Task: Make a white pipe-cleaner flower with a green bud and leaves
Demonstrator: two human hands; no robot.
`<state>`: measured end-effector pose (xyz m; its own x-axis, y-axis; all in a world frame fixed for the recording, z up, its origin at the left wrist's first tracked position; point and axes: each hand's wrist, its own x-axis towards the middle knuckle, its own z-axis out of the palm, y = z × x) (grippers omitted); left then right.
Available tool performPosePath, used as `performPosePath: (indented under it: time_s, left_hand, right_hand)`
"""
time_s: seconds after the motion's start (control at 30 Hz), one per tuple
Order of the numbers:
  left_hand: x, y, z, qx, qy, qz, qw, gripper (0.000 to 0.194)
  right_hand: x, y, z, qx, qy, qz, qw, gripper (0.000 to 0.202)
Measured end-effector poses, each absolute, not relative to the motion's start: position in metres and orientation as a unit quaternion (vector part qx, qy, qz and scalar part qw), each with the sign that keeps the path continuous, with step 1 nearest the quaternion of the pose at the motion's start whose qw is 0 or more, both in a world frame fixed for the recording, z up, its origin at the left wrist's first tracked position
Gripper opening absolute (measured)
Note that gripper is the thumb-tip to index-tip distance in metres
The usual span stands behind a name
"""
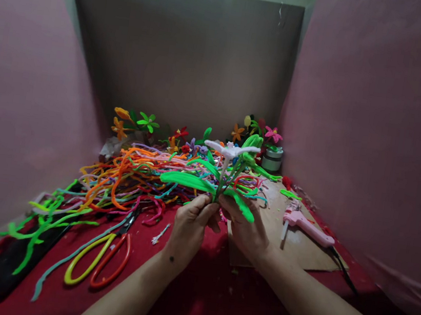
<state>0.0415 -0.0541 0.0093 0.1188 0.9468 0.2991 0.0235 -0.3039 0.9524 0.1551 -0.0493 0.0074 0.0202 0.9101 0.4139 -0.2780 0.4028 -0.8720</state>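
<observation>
Held up in front of me is a pipe-cleaner flower [229,151] with pale lilac petals, several long green leaves and a green bud cluster. My left hand [193,225] is closed, pinching the base of its stem between thumb and fingers. Close beside it, my right hand [245,229] is also closed at the stem, just under the lowest right leaf [240,206]. That leaf covers part of my right fingers. Behind the flower spreads a tangled heap of coloured pipe cleaners [122,177].
Scissors [110,258] with yellow and red handles lie at left. A pink glue gun [307,228] rests on a cardboard sheet [267,201] at right. Finished flowers [148,122] and a round container [271,160] stand at the back. Pink walls [378,122] flank the red-covered table [191,299].
</observation>
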Motion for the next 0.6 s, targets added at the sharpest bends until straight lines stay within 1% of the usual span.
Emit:
performPosePath:
  time_s: [0.1,0.17,0.33,0.5,0.6]
  left_hand:
    - [0.041,-0.056,0.012,0.610,0.375,0.533,0.452,0.021]
    - [0.041,-0.056,0.012,0.605,0.367,0.538,0.457,0.020]
    - [0.041,-0.055,0.014,0.589,0.352,0.544,0.484,0.020]
    - [0.035,-0.052,0.015,0.601,0.317,0.516,0.522,0.031]
    - [0.032,-0.050,0.012,0.584,0.288,0.492,0.578,0.028]
  right_hand:
    - [0.155,-0.051,0.009,-0.289,-0.534,0.460,0.648,0.027]
    - [0.154,-0.050,0.007,-0.262,-0.530,0.483,0.646,0.027]
    - [0.156,-0.044,0.001,-0.208,-0.508,0.548,0.631,0.019]
    - [0.169,-0.033,-0.001,-0.219,-0.542,0.530,0.615,0.008]
    - [0.175,-0.028,0.001,-0.213,-0.576,0.520,0.594,0.004]
